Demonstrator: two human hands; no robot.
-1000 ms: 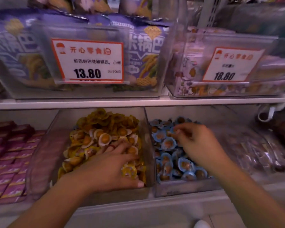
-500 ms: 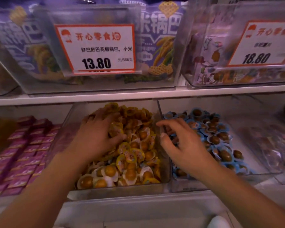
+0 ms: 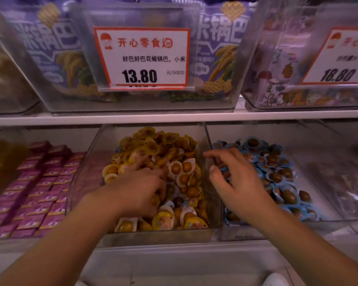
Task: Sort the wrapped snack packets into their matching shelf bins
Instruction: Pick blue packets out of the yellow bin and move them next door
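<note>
- Yellow packets fill the middle bin; blue packets the bin to its right.
- Your left hand digs into yellow, grip unclear.
- Your right hand hovers, fingers spread, over the clear divider.
- Pink boxes sit at left.

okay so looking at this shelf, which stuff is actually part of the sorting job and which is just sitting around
Part of the job:
left hand, in the yellow packets
right hand, over the blue packets
yellow snack packets
blue snack packets
the two clear bins: yellow bin, blue bin

Just sitting around:
pink boxes
purple snack bags
13.80 price tag
18.80 price tag
</note>
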